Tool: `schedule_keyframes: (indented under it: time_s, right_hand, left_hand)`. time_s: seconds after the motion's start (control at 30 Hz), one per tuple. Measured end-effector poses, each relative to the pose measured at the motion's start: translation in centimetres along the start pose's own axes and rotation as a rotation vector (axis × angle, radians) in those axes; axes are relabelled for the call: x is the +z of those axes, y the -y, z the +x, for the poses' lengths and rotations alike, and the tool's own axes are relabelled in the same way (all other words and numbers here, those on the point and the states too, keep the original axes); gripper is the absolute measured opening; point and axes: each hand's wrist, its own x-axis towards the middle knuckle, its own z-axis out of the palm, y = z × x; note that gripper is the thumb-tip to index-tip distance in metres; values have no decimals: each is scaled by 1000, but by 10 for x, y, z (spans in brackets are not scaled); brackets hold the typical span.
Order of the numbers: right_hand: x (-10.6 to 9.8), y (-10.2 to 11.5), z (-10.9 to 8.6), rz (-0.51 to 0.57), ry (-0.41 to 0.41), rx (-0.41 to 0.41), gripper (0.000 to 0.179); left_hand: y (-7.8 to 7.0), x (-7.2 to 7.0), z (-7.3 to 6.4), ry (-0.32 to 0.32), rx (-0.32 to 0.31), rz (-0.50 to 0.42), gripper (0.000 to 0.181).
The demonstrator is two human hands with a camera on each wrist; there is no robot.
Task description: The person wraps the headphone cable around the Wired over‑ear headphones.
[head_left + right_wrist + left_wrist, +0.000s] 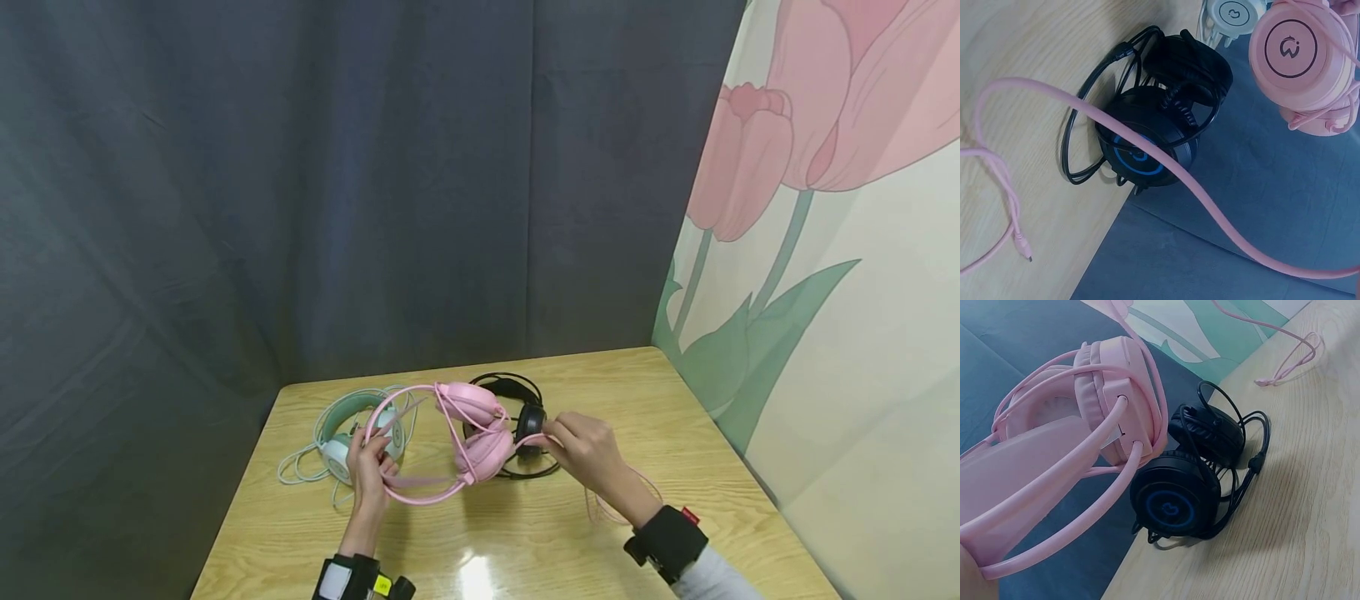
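Watching remotely: left hand point(369, 467) grasps pink headphones point(486, 457) by headband point(1016, 469), right hand point(588, 452) pinches pink cable point(1141, 143); I'd keep pull gentle, clear of black headphones point(1175, 490) beyond grip.

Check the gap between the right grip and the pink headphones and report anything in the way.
Nothing visible stands between the right grip and the pink headphones; only their own pink cable, pinched in that grip, spans the gap. The black headphones lie lower, on the table.
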Motion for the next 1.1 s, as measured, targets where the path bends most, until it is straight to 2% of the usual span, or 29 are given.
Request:
schedule_keyframes:
  time_s: [0.07,0.17,0.2,0.23,0.3,0.37,0.47,0.53,0.63,0.73,0.87,1.1]
  right_hand:
    - [1,0,-2,9,4,-2,25]
    - [3,1,-4,19,6,-3,26]
    - [3,2,-5,21,9,-4,26]
    - [3,2,-4,25,8,-5,26]
    - [3,4,-1,35,-1,-10,26]
    - [2,7,4,45,-13,-24,27]
    - [0,11,12,63,-23,-49,29]
    - [-1,13,17,69,-27,-64,30]
    - [-1,15,20,66,-28,-73,31]
    - [0,15,21,57,-27,-75,32]
    - [1,14,19,43,-15,-67,33]
    - [7,11,6,46,30,-69,26]
  left_hand:
    - [1,-1,0,20,23,9,11]
    - [4,-3,1,14,15,30,14]
    - [-8,6,-7,-14,-4,80,16]
    - [-7,5,-6,-10,-6,78,17]
    - [26,-18,10,62,12,-2,15]
    - [29,-20,10,95,18,-16,13]
    - [30,-20,11,117,-11,-5,14]
    - [-2,3,-5,66,-77,87,17]
    - [-9,9,-6,63,-175,95,19]
    - [-14,13,-6,76,-238,80,22]
    - [-15,14,-7,100,-258,73,26]
    - [-11,14,-8,124,-248,93,19]
